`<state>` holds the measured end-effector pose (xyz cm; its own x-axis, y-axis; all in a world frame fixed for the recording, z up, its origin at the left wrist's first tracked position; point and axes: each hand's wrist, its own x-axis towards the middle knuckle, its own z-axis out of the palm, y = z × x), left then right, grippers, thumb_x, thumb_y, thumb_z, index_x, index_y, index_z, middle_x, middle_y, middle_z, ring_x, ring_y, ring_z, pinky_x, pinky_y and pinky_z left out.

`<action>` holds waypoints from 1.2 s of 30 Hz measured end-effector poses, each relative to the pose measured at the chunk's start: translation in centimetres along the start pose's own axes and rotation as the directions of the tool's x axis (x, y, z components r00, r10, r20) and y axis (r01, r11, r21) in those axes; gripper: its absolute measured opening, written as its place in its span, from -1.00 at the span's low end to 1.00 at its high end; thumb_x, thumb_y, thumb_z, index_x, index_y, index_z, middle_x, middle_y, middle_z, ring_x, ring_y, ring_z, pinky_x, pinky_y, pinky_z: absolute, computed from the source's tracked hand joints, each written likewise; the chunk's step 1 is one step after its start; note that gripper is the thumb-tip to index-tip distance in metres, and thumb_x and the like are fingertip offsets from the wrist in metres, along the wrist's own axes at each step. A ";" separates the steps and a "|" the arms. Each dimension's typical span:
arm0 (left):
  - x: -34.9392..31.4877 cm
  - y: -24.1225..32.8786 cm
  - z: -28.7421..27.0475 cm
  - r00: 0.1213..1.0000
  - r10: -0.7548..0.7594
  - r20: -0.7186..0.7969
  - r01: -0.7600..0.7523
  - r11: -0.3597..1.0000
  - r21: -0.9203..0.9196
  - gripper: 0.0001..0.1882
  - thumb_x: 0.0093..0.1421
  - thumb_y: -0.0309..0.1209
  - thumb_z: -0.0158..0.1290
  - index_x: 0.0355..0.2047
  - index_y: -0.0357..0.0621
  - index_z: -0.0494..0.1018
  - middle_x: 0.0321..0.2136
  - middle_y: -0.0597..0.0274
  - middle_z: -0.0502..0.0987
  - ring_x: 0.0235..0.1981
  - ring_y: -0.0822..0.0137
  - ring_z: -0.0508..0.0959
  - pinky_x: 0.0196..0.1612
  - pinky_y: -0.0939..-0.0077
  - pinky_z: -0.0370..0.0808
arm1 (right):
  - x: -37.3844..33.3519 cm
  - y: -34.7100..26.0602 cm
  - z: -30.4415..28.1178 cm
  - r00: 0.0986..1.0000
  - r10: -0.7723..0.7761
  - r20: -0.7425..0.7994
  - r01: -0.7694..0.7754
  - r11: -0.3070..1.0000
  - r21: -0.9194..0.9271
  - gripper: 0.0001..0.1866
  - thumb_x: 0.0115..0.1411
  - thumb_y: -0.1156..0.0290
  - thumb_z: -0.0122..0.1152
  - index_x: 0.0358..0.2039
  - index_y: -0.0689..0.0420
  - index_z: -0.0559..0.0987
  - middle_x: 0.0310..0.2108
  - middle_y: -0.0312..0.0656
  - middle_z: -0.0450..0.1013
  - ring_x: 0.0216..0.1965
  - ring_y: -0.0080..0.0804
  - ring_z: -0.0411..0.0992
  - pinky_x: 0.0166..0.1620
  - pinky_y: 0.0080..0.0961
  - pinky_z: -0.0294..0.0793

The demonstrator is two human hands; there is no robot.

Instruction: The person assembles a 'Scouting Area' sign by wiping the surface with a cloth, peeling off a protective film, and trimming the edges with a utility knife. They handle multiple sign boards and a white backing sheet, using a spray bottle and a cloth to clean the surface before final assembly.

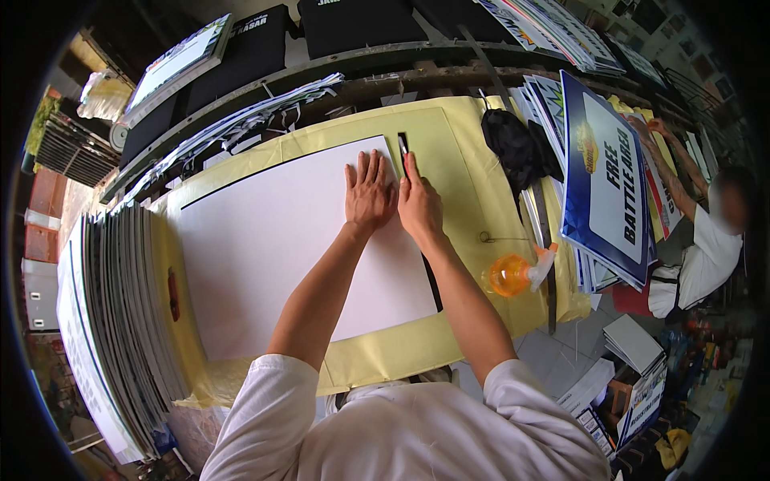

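Note:
A large white board (297,256) lies flat on the yellow-covered table (461,180). Dark strips show along its far edge and its right edge. My left hand (371,195) rests on the board near the far right corner, fingers spread and palm down. Just right of it, my right hand (421,208) is closed around a red-handled cutter knife (407,154), which points away from me beside the board's right edge. Whether its blade touches the board or the edge strip cannot be made out.
An orange spray bottle (511,275) lies on the right, near a black cloth bundle (513,148). A thick stack of boards (120,313) stands at the left, with a red tool (172,294) beside it. Another person (710,252) handles printed signs (605,176) at the right.

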<state>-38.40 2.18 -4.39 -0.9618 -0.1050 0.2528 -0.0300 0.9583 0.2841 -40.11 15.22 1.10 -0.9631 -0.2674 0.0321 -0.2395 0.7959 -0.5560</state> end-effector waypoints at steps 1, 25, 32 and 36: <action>0.1 0.0 0.0 1.000 0.012 -0.018 -0.012 1.000 -0.020 -0.28 0.35 -0.15 -0.06 0.43 -0.27 0.15 0.48 -0.03 0.10 0.52 -0.10 -0.02 0.50 -0.23 -0.14 | -0.3 -0.2 -1.1 0.997 -0.035 -0.062 0.045 0.985 0.164 -0.41 0.45 0.36 0.02 0.45 0.13 0.22 0.02 0.21 0.54 -0.06 0.14 0.59 -0.05 -0.17 0.61; -13.8 12.9 -26.3 0.944 0.271 0.190 0.251 -0.211 -0.945 -0.57 0.55 -0.35 -0.12 0.25 -0.41 0.40 -0.28 0.00 0.68 -0.24 0.26 0.68 -0.08 0.39 0.60 | -9.1 -4.0 -21.2 0.896 0.140 -0.421 0.285 0.546 0.788 -0.36 0.53 0.16 -0.14 0.53 0.06 0.08 -0.34 -0.19 0.47 -0.60 -0.51 0.40 -0.57 -0.57 0.31; -14.8 8.8 -37.0 0.979 0.106 0.173 0.123 0.372 -0.920 -0.54 0.52 -0.31 -0.05 0.31 -0.29 0.38 -0.49 0.12 0.68 -0.50 0.45 0.63 -0.42 0.50 0.54 | -2.8 7.1 -4.3 0.997 0.076 -0.033 -0.083 0.949 -0.305 -0.44 0.46 0.18 0.03 0.38 0.11 0.29 -0.01 0.22 0.49 -0.03 0.13 0.57 -0.06 -0.01 0.60; -13.8 7.3 -35.0 0.975 0.221 0.004 -0.217 0.957 -0.191 -0.61 0.36 -0.42 0.12 0.19 -0.08 0.54 -0.55 0.25 0.59 -0.57 0.29 0.54 -0.41 0.40 0.39 | -3.8 8.9 -1.5 0.978 -0.104 -0.181 -0.019 0.820 -0.572 -0.41 0.42 0.10 0.09 0.35 0.10 0.35 0.05 0.18 0.46 -0.06 0.07 0.57 -0.06 -0.09 0.60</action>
<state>-15.84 1.30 26.62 -0.9457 0.1109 0.3056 0.2316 0.8895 0.3939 -38.78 24.16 -2.69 -0.9394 -0.2457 0.2392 -0.2485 0.9684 0.0187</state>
